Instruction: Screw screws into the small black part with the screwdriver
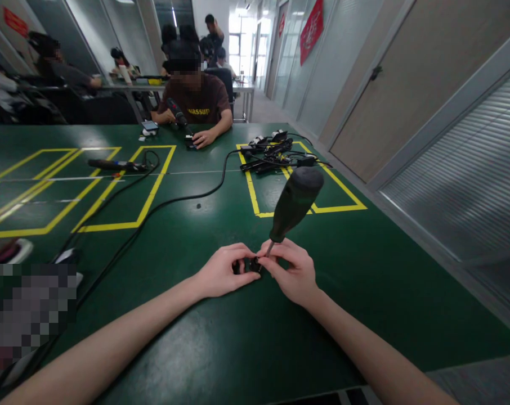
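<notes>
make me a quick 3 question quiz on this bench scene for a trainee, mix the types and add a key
1. Fill in: the taped lines on the table are ____.
2. Multiple choice: whose fingers are at the shaft of the screwdriver?
A) the left hand's
B) the right hand's
C) the co-worker's
3. True or false: the screwdriver lies flat on the table.

Key:
1. Yellow.
2. B: the right hand has its fingers at the shaft.
3. False: it stands tilted, handle up.
</notes>
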Demonstrator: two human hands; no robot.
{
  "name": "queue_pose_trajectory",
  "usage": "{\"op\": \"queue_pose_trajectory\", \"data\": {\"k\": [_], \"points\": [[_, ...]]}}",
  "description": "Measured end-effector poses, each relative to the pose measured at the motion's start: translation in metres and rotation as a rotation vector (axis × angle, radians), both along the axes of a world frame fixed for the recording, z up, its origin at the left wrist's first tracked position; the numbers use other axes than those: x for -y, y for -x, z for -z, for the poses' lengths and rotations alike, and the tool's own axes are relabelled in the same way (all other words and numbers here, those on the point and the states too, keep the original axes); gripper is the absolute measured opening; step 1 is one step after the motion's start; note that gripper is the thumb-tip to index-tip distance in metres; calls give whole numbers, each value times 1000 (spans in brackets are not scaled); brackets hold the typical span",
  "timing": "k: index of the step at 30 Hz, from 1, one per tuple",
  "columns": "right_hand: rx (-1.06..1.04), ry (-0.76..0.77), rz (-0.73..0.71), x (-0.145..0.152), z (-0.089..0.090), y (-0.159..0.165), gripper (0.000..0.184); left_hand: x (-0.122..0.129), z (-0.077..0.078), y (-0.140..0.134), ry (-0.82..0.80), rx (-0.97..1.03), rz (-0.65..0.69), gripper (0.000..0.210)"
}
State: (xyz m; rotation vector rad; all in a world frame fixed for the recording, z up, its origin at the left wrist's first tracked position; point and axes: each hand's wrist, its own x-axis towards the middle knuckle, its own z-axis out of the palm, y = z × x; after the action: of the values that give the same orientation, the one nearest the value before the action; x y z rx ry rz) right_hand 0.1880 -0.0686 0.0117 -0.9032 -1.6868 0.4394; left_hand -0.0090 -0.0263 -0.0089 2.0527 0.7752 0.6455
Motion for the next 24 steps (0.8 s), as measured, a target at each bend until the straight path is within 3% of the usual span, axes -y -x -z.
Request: {"op": "queue_pose_trajectory", "data": {"k": [24], "points": [[-64,-34,-58,2,-1,-1,17,1,0,2,-33,-24,8,27]]}}
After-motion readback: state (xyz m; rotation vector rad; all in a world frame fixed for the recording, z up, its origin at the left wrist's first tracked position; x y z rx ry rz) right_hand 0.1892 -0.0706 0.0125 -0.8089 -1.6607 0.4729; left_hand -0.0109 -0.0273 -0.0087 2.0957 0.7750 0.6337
